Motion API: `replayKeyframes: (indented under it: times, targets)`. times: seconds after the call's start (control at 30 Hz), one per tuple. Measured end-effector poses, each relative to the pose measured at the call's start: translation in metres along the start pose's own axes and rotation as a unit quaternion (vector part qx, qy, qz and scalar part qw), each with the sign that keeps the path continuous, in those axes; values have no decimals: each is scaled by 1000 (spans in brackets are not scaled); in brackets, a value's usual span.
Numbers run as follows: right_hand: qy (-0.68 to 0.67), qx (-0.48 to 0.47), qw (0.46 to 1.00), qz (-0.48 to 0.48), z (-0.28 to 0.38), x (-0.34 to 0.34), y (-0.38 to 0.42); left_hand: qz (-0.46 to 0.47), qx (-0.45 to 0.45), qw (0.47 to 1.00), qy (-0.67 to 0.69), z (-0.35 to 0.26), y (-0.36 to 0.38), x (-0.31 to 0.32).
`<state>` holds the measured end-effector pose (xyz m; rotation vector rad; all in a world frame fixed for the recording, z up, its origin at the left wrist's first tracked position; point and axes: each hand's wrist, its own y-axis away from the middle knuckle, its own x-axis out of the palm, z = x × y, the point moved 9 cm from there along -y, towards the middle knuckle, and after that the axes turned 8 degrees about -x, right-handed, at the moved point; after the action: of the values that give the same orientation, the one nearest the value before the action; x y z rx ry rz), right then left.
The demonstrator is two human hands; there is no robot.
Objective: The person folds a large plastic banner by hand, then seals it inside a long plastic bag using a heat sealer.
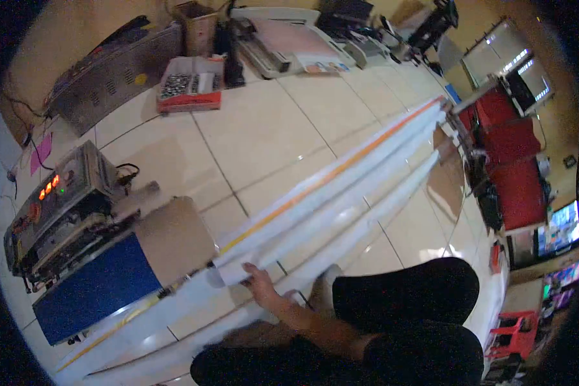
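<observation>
A long, pale white sheet (328, 206) stretches diagonally across the tiled floor, folded lengthwise, with an orange-yellow stripe along one edge. It looks like plastic film, though blur hides the exact material. My right hand (262, 289) reaches over from the dark sleeve and grips a fold of it near the middle, fingers closed. Just left of the hand stands a low machine with lit red digits (50, 186); a blue panel (103, 286) and a brown board (177, 231) lie along its front, beside the sheet. My left hand does not show.
A red-and-white box of small metal parts (192, 83) sits on the floor near a grey metal cabinet (119, 74). Office machines line the back. Red seats (511, 161), screens (560, 228) and a red plastic stool (516, 333) are at right. My dark-clad leg (405, 291) is close by.
</observation>
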<state>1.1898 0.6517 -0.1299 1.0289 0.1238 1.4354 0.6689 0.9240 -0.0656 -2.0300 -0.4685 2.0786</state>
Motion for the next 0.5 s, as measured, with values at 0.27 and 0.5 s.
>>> replayKeyframes:
  times: [0.27,0.5]
  targets:
    - [18,-210,978,-3,124,49,64,-46,42,979,-195,28,-7,78]
    - [23,-186,978,88,300,138,83,85,288,952,56,38,283,-16]
